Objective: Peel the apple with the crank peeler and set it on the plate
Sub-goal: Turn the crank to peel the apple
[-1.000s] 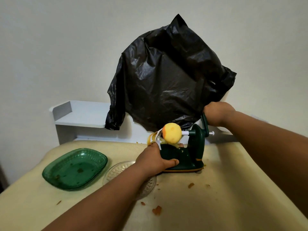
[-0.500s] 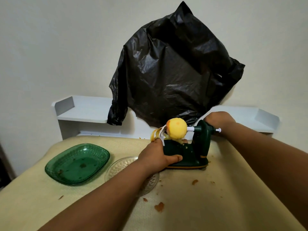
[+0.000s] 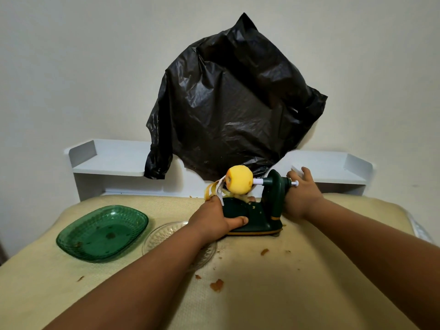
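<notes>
fingers of the left hand (image 3: pixel 215 219) wrap the base of the crank peeler (image 3: pixel 257 210), thumb pressed along its near side; the right hand (image 3: pixel 301 195) sits at the crank behind the housing, grip hidden, cannot tell. apple (image 3: pixel 239 179) rides on the spindle, almost fully peeled, with a peel strip (image 3: pixel 212 190) hanging just above the left fingers. remaining: release the apple and set it on the clear glass plate (image 3: pixel 166 234), beside the green dish (image 3: pixel 102 233).
</notes>
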A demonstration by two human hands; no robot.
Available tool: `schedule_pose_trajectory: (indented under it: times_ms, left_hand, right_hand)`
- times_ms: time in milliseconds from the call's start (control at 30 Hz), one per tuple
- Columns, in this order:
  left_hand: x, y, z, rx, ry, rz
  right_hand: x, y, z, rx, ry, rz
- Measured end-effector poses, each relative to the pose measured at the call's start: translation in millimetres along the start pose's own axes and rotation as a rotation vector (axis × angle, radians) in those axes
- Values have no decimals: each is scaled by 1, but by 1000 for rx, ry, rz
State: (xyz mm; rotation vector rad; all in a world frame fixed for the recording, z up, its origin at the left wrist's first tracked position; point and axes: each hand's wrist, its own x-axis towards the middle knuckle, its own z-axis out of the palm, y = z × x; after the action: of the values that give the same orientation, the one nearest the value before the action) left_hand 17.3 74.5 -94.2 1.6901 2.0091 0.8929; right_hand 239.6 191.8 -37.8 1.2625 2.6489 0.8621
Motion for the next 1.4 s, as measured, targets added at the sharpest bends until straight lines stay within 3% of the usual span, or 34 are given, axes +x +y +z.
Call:
schedule_pose_trajectory:
  times_ms: [300,700,1067,1400]
  left_hand:
    - [-1,2,1,-14,1,1]
    - [-4,3,-4,-47,-34,43]
    - [-1,-4,0,-87,-8,55]
    - [4,-7,2,-85,3,54]
  right_hand:
    - [-43,-8,-12,44,-19,68]
    - [-70,13,-54,-89,261,35]
    - [-10,53,-89,-140,498,36]
    - [45,49,-52,-111,367,113]
